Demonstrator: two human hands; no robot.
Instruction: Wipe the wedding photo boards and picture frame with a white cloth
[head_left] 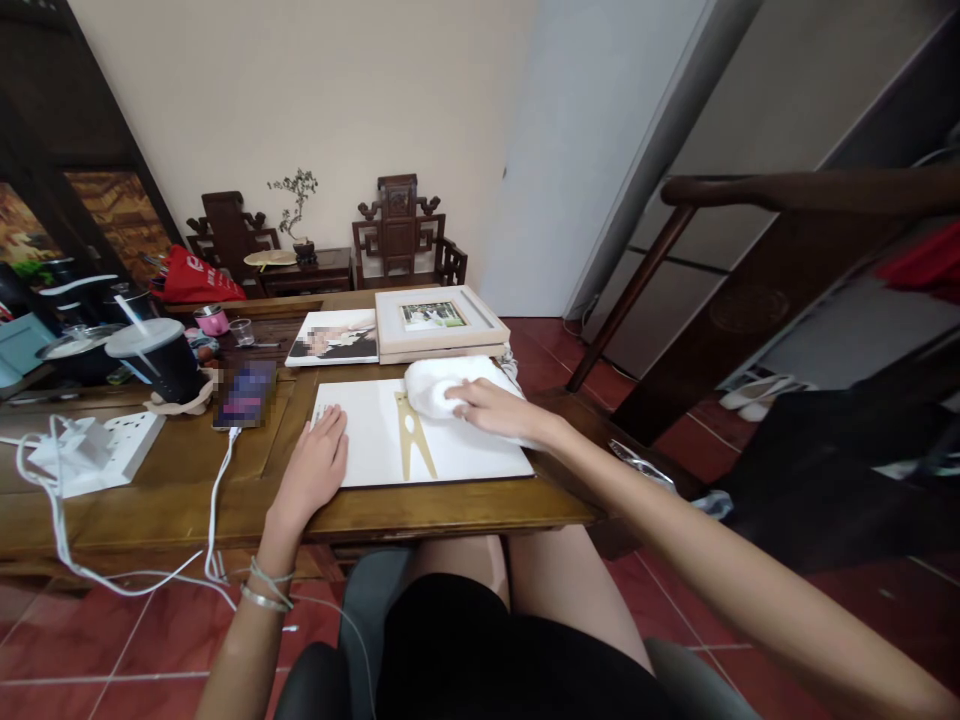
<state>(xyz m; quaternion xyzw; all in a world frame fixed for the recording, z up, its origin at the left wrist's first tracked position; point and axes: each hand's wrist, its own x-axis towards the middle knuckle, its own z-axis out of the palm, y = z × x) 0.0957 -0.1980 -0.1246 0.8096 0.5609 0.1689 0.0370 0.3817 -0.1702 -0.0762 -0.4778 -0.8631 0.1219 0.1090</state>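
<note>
A white flat board lies near the table's front edge, with a flat gold shape like a clothespin on its face. My left hand rests with its fingers laid flat on the board's left edge, holding nothing. On the board's upper right, my right hand is closed round part of a bunched white cloth. The cloth lies just above and beside the gold shape, and covers that corner of the board. My right fingertips are partly sunk in its folds.
Behind the board are stacked wooden frames and a photo panel. To the left stand a phone on a cable, a dark lidded cup with a straw, and a power strip. A wooden chair stands at right.
</note>
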